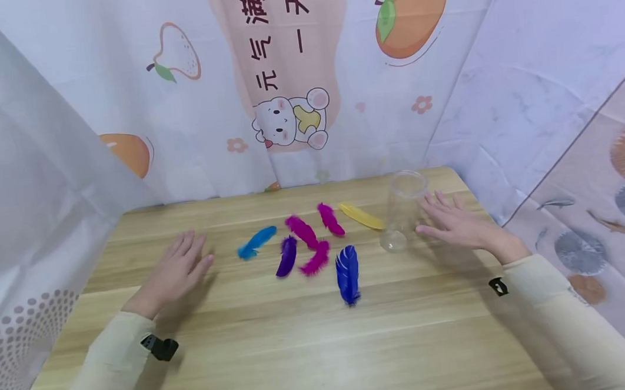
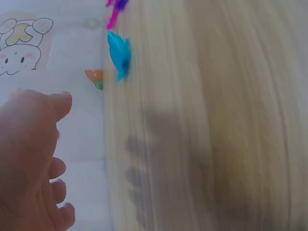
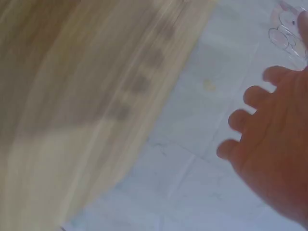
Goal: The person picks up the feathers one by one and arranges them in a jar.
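My left hand (image 1: 176,270) hovers over the left part of the table, fingers extended and holding nothing. Nearest to it is a light blue feather (image 1: 257,242), which shows at the upper middle of the left wrist view. My right hand (image 1: 456,225), also extended with nothing in it, is just right of a clear plastic cup (image 1: 401,211). A yellow feather (image 1: 362,216) lies against the cup's left side in the head view. Between the hands lie a purple feather (image 1: 286,257), magenta feathers (image 1: 302,232) and a dark blue feather (image 1: 348,275).
The wooden table (image 1: 320,348) ends at a white printed curtain (image 1: 193,136) behind it. More patterned cloth (image 1: 585,228) hangs on the right. Each sleeve has a dark strap at the wrist, such as the left one (image 1: 160,346).
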A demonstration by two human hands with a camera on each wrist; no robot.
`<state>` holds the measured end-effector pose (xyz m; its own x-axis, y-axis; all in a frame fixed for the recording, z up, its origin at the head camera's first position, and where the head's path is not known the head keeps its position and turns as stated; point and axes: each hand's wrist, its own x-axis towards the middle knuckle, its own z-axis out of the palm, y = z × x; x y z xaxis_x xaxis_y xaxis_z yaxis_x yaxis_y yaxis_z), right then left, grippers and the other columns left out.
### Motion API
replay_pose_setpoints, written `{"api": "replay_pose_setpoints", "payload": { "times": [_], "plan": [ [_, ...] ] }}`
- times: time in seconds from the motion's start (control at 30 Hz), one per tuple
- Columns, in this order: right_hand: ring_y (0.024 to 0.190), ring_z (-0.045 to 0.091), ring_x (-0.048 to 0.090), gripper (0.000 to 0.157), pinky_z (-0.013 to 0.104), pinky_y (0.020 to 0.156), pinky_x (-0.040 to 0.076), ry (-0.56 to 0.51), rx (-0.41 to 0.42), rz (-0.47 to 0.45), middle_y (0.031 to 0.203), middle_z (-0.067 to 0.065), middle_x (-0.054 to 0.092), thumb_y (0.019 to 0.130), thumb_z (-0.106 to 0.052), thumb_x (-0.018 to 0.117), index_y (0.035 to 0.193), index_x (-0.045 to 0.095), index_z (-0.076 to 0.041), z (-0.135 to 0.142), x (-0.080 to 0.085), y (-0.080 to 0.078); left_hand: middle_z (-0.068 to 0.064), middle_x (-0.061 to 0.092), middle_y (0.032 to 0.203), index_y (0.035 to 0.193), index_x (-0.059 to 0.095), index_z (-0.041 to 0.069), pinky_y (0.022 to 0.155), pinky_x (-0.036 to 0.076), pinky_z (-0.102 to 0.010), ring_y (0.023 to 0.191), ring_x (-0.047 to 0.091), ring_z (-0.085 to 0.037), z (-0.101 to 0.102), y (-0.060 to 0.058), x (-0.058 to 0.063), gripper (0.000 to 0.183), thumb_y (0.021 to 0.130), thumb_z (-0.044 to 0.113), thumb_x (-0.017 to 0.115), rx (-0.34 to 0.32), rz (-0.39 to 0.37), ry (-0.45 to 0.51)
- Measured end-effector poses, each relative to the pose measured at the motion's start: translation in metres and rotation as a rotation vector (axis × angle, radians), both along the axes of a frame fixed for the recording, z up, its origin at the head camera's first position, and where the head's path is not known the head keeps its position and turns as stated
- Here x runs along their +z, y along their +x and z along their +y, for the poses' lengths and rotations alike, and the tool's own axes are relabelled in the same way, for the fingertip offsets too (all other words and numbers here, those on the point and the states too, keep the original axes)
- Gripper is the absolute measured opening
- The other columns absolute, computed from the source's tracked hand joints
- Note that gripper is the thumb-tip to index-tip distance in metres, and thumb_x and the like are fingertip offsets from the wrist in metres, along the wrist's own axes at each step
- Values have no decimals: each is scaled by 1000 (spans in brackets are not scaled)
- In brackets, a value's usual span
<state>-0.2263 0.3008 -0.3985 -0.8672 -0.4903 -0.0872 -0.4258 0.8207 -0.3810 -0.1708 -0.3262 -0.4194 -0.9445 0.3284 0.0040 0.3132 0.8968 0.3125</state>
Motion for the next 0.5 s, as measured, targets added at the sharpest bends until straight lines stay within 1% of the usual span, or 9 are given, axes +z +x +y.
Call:
{"api": "replay_pose_setpoints", "payload": {
  "times": [0.1, 0.17, 0.2, 0.23, 0.33, 0.37, 0.4, 0.43, 0.5],
  "plan": [
    [149, 50, 7, 99, 64, 119, 4, -141, -7, -32, 164, 27, 5, 97, -46, 66, 163, 4, -7, 0, -1, -2, -28, 4, 165, 160, 6, -1, 120, 11, -63, 151, 3, -46, 6, -10, 4, 79, 108, 41, 48, -17, -47, 90],
    [147, 53, 15, 106, 66, 117, 16, -236, 1, -40, 164, 28, 7, 93, -39, 74, 163, 0, -9, -2, -2, -3, -27, 4, 166, 161, 0, 1, 119, 15, -64, 151, 6, -47, 9, -15, 6, 86, 106, 40, 53, -20, -92, 157],
    [146, 54, 18, 109, 66, 116, 20, -292, 10, -49, 164, 28, 8, 92, -34, 77, 163, -2, -11, -3, -3, -4, -26, 3, 166, 161, -2, 2, 118, 16, -64, 151, 6, -47, 11, -18, 6, 88, 105, 42, 54, -14, -121, 186],
    [145, 54, 21, 111, 61, 116, 23, -353, 17, -63, 164, 28, 8, 91, -29, 78, 163, -5, -14, -3, -3, -5, -26, 3, 166, 161, -3, 3, 117, 17, -65, 151, 7, -47, 13, -20, 7, 91, 104, 44, 55, -9, -146, 211],
    [147, 53, 14, 116, 43, 120, 25, -580, 56, -145, 165, 28, 1, 90, -7, 77, 162, -12, -24, -6, -4, -8, -28, 7, 165, 161, 1, 0, 116, 18, -66, 149, 12, -49, 19, -26, 8, 92, 103, 43, 59, -10, -174, 240],
    [147, 52, 14, 119, 38, 119, 25, -655, 74, -167, 165, 28, 0, 89, 0, 76, 162, -14, -25, -8, -3, -10, -30, 10, 164, 160, 4, -2, 117, 18, -66, 149, 13, -50, 22, -29, 9, 92, 102, 41, 60, -15, -173, 240],
    [146, 51, 18, 120, 33, 118, 28, -712, 85, -174, 164, 30, 2, 88, 5, 75, 161, -14, -27, -9, -3, -10, -30, 11, 164, 160, 6, -3, 117, 18, -66, 149, 14, -50, 25, -31, 9, 91, 102, 41, 61, -22, -177, 237],
    [146, 49, 23, 120, 31, 116, 30, -755, 95, -173, 164, 31, 4, 87, 9, 73, 162, -13, -26, -10, -3, -11, -31, 14, 163, 159, 8, -5, 116, 19, -66, 148, 16, -50, 27, -34, 8, 89, 102, 38, 62, -35, -173, 231],
    [143, 40, 35, 118, 36, 114, 36, -818, 110, -158, 163, 32, 10, 86, 14, 72, 163, -8, -26, -13, -3, -11, -32, 18, 161, 158, 13, -8, 116, 21, -66, 147, 19, -51, 33, -39, 7, 86, 101, 32, 64, -59, -172, 227]
  ]
}}
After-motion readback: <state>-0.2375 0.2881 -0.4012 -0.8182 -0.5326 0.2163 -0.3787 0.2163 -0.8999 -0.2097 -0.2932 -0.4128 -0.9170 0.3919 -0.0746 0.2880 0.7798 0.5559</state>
